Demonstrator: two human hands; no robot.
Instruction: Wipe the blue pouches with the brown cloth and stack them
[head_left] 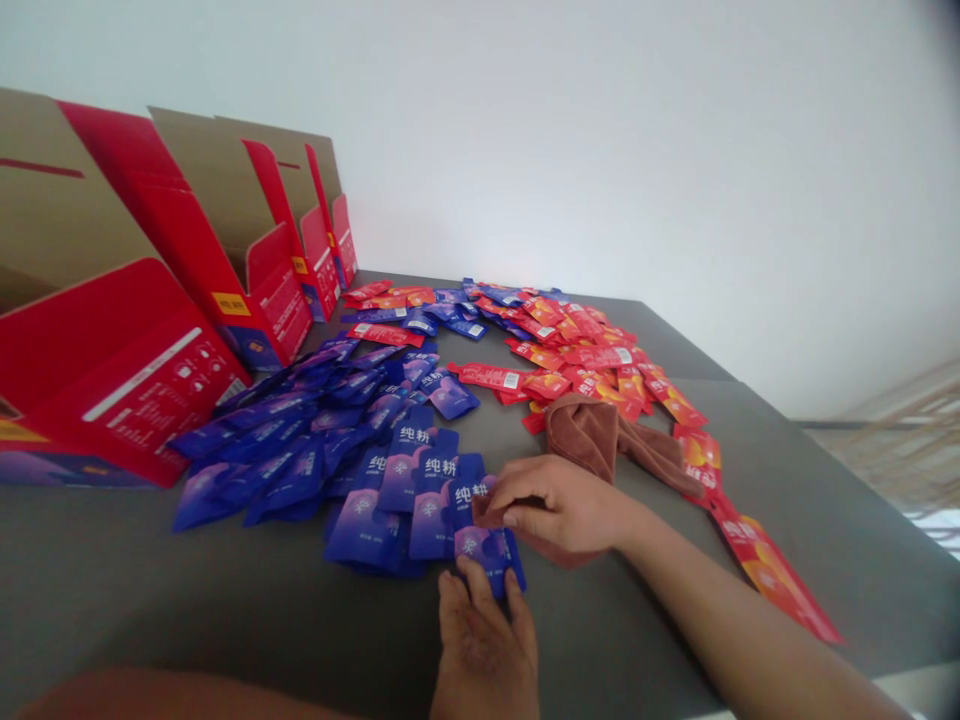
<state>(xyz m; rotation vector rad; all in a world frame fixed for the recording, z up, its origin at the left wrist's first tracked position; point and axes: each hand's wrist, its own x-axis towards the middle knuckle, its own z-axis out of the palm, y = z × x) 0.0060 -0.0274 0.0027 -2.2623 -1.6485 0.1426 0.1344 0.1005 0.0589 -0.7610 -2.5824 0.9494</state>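
My left hand [484,640] has its fingertips on the lower edge of a blue-purple pouch [487,548], holding it at the front right of the blue pile. Bunched in the closed fingers of my right hand [559,505] is a brown cloth [581,435], its edge touching the upper part of that same pouch. The rest of the cloth trails back across the table toward the red pouches. Just left of my hands, several overlapping blue pouches [364,525] lie face up. Whether my left thumb reaches under the pouch is hidden.
Open red cartons [161,375] stand in a row along the left side. Red-orange pouches [592,375] are heaped at the back right, and one long red pouch [776,570] lies near the right edge of the grey table [315,640]. A white wall rises behind.
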